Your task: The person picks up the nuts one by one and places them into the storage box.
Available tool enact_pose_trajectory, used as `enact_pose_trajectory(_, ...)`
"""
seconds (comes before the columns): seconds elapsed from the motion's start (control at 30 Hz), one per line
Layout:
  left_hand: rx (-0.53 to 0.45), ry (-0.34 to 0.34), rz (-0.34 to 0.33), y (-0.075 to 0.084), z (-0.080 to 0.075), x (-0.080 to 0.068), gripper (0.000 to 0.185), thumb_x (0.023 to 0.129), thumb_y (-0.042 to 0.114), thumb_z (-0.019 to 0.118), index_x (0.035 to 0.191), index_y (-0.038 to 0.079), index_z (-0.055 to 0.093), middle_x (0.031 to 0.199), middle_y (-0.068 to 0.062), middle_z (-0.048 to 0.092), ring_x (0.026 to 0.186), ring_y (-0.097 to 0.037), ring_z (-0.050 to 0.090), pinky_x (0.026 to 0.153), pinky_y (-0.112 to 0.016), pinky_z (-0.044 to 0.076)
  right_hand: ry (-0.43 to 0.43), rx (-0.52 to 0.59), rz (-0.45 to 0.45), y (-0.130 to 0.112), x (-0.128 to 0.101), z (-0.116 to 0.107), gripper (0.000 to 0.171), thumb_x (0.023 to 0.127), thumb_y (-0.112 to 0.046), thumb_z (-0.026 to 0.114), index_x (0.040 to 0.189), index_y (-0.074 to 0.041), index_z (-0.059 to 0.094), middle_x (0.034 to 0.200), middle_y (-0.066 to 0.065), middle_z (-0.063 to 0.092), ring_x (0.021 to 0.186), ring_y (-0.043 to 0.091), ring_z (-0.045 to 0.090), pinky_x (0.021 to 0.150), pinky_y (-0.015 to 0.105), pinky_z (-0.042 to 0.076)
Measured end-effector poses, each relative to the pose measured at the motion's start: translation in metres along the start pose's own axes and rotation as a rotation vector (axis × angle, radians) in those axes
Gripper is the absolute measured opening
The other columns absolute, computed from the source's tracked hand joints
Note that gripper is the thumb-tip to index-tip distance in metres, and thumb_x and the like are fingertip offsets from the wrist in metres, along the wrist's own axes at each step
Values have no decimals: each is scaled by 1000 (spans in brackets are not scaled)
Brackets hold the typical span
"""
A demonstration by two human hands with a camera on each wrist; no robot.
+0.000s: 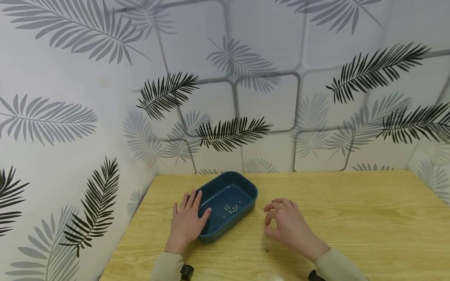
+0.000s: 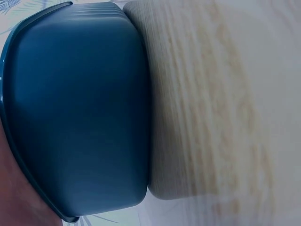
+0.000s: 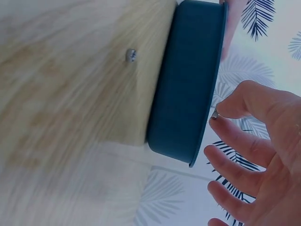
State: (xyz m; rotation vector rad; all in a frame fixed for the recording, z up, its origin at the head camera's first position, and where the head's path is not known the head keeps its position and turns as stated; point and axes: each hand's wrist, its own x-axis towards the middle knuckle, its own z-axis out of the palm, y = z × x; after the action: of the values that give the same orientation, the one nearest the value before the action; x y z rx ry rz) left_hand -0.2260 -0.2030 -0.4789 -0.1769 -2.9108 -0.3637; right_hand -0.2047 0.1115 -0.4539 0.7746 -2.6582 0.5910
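A dark blue oblong tray (image 1: pixel 228 228) stands at a slant on the table, with several small silvery metal nuts (image 1: pixel 231 209) lying loose on its bottom. My left hand (image 1: pixel 187 220) rests on the tray's near left rim, fingers spread and straight, thumb over the inside. To the right of the tray, above the table, my right hand (image 1: pixel 290 228) pinches a tiny metal nut (image 3: pixel 215 114) between thumb and index finger; the other fingers are loosely bent. One more nut (image 1: pixel 266 249) lies on the table below the right hand.
The light wood table (image 1: pixel 351 218) reaches back to a wall (image 1: pixel 263 148) patterned with leaves, and another wall rises at its left edge. Dark bands with small devices (image 1: pixel 187 271) sit on both wrists.
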Motion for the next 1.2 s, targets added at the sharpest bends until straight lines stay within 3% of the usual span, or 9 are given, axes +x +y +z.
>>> enact_pose_trajectory(0.47,-9,18,8,-1,0,3,68,101,49,48,156,13,30,161,-11,23,147,-35,18,112,-66,14,66,70,35,-8,18,-4,13,74,-20,76,66,-26,68,111,2,69,120,33,50,103,59,32)
enact_pose_trajectory(0.8,-2,3,-9,-2,0,2,70,101,52,46,157,15,29,162,-9,22,148,-33,15,113,-64,14,172,75,2,-17,32,2,14,75,-17,76,68,-26,67,109,0,68,119,31,51,102,55,33)
enact_pose_trajectory(1.2,-10,-3,-9,-1,0,1,68,101,50,47,156,13,31,161,-11,24,148,-34,17,112,-66,15,155,61,12,-22,49,8,15,79,-20,76,69,-26,66,111,-1,68,119,29,51,103,56,33)
